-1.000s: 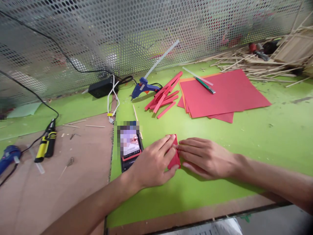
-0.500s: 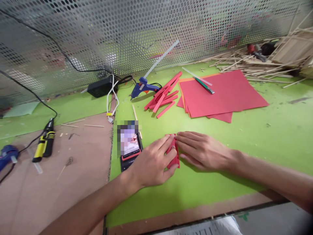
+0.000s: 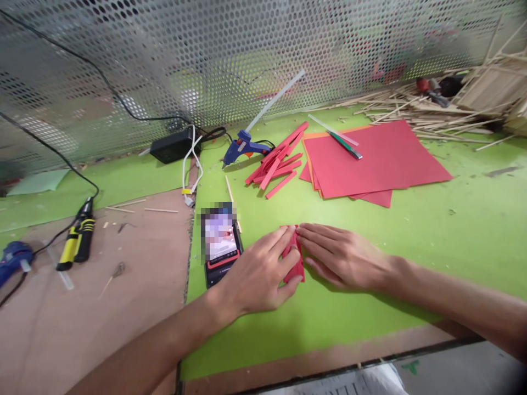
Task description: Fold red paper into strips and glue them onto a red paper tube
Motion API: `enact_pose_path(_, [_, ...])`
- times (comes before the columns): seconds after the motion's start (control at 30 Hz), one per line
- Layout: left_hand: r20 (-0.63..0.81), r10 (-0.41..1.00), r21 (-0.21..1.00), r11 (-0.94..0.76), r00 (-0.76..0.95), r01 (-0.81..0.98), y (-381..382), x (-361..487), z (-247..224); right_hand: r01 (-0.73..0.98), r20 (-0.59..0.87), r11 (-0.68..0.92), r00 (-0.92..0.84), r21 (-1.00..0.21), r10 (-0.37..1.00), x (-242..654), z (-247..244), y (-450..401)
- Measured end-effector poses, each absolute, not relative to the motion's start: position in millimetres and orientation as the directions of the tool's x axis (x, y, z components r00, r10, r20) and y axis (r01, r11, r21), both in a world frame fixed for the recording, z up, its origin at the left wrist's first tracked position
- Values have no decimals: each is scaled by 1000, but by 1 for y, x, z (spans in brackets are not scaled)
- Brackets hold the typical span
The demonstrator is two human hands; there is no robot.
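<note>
A small piece of folded red paper lies on the green tabletop, partly hidden under my fingers. Over its left side is my left hand, fingers bent and closed on it, with the thumb at its lower edge. My right hand lies flat on its right, fingers stretched out together and the tips touching the paper's upper right edge. A phone with a lit, partly blurred screen sits just left of my left hand, which covers its lower corner.
Behind my hands are red paper strips, a blue glue gun and red sheets bearing a green cutter knife. Thin wooden sticks pile up back right. A black adapter stands by the perforated metal screen.
The whole view has shifted very slightly. Both hands keep nearly the same place on the folded red paper.
</note>
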State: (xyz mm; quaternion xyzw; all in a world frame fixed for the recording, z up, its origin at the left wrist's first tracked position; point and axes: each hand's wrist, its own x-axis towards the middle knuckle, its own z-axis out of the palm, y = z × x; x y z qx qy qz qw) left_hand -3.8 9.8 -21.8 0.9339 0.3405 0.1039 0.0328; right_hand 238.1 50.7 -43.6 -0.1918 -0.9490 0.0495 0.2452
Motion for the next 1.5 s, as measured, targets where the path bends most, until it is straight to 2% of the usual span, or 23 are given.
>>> enact_pose_path(0.33, [180, 667, 152, -745, 723, 650, 9, -4, -22, 404, 389, 897, -808, -179, 442, 238, -43, 52])
enact_pose_path(0.53, [184, 651, 141, -759, 736, 636, 9, -3, -21, 383, 405, 915, -822, -127, 401, 238, -44, 54])
enact_pose_path(0.73, [180, 654, 169, -757, 735, 632, 11, -4, -23, 237, 515, 970, -826, -52, 229, 240, -42, 52])
enact_pose_path(0.97, [161, 664, 189, -747, 730, 637, 12, -7, -22, 82, 549, 996, -831, -39, 90, 241, -37, 47])
enact_pose_path(1.37, [140, 656, 135, -754, 741, 642, 13, -5, -22, -138, 546, 987, -835, -85, -69, 243, -38, 32])
enact_pose_path(1.5, [138, 657, 138, -753, 741, 643, 12, -5, -21, -183, 522, 968, -850, -174, -68, 244, -39, 28])
